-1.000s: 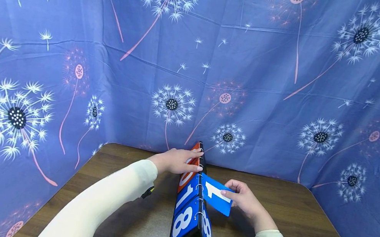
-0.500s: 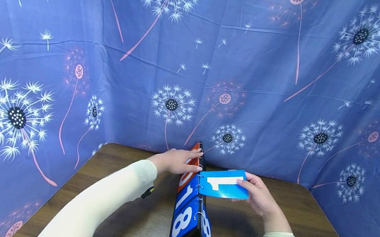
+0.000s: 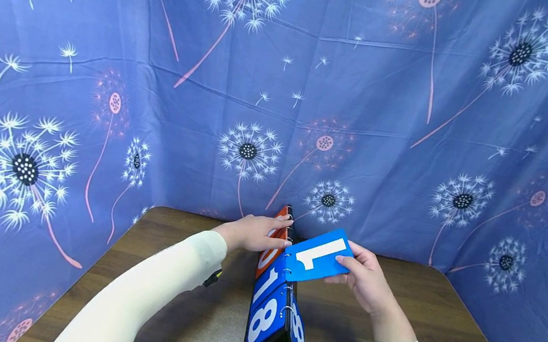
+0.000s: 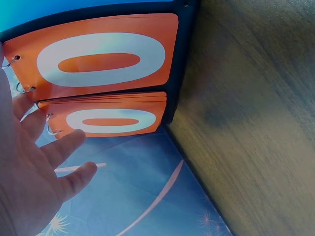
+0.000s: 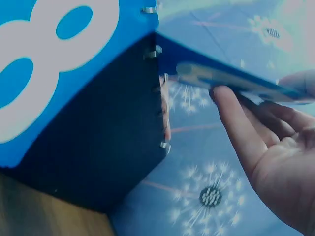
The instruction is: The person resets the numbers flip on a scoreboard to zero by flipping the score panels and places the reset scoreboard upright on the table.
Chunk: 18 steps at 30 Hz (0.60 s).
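My right hand (image 3: 367, 284) pinches the blue number 1 card (image 3: 319, 255) between thumb and fingers, raised out from the rings of the flip scoreboard (image 3: 266, 304). My left hand (image 3: 254, 232) rests with outstretched, spread fingers on its ridge, beside the orange 0 card (image 4: 101, 62). The scoreboard stands tent-like on the wooden tabletop (image 3: 178, 322), before dandelion-print cloth (image 3: 372, 92).

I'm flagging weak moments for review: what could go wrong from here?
The fingers of the right hand pinch only the outer end of the glossy blue card with a white 1, so it might slip.
The card's inner edge hangs on thin silver metal rings and could snag if pulled sideways.
The black tent-shaped stand might shift if the left hand, over its far end, lifts away.
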Available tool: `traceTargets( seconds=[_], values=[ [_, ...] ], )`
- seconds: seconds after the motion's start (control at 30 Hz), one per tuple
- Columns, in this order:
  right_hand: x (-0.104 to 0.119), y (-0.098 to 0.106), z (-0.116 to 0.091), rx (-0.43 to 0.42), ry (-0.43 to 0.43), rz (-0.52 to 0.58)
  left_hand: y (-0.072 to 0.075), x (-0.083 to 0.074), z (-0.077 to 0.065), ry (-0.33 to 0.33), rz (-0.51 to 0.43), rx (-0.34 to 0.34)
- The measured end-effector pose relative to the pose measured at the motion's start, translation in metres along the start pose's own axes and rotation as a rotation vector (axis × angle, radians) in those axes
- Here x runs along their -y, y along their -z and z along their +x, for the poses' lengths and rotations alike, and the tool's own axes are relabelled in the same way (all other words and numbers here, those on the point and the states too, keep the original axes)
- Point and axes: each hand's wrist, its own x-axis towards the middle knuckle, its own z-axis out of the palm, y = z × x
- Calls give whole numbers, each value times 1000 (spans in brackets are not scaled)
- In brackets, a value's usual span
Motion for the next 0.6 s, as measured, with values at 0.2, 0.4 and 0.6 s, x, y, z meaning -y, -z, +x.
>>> traceTargets(
  seconds=[0.2, 0.4, 0.6],
  values=[
    [10, -34, 5, -128, 203, -455, 3, -1, 0, -14, -8, 8],
    [17, -63, 26, 60, 328, -718, 6, -1, 0, 11, -75, 31],
    [31, -93, 46, 325, 314, -1066, 5, 0, 0, 23, -117, 53]
  ],
)
